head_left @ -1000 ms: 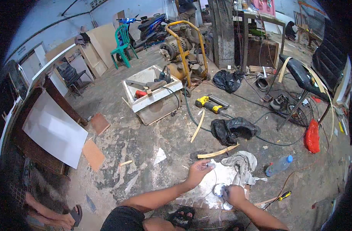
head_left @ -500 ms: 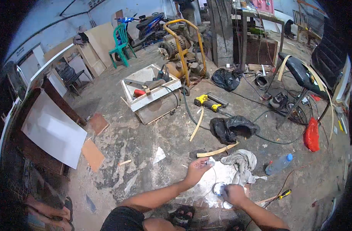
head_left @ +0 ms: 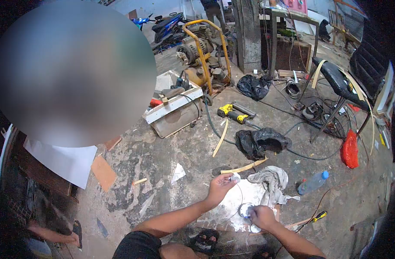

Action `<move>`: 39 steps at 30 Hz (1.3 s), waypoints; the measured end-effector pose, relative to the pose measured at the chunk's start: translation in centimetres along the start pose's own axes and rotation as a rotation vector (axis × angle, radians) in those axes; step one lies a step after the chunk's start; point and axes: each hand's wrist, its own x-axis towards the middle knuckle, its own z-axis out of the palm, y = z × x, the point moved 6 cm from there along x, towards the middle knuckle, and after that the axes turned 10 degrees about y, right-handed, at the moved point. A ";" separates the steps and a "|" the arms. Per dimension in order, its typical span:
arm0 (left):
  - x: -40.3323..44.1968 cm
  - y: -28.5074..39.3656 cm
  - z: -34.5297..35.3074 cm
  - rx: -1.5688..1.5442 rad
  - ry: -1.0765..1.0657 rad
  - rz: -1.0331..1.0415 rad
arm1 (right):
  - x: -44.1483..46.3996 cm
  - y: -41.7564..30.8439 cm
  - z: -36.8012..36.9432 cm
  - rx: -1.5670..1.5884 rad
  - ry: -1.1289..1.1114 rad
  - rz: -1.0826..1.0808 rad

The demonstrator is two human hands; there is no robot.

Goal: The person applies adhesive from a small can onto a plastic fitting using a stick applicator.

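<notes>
My left hand is closed round a small white piece, with the fingertips pinching it above a shiny white board on the floor. Its exact kind is too small to make out. Lower and to the right, my right hand grips the edge of a round shiny disc with a bright face. A thin wire hangs between the white piece and the disc. Just behind the right hand, a crumpled grey cloth covers the board's far right corner.
A water bottle and a yellow screwdriver lie to the right. Ahead are a black plastic bag, a yellow nail gun, a wooden box and a compressor. Another person's foot shows at left.
Both hands stay nearly in place, keeping their holds. A large blurred patch now covers the upper left, and the other person's legs at lower left have shifted.
</notes>
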 end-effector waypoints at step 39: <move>-4.9 -3.1 0.2 0.223 -0.168 -0.234 | -0.4 2.2 -2.0 0.205 0.275 0.276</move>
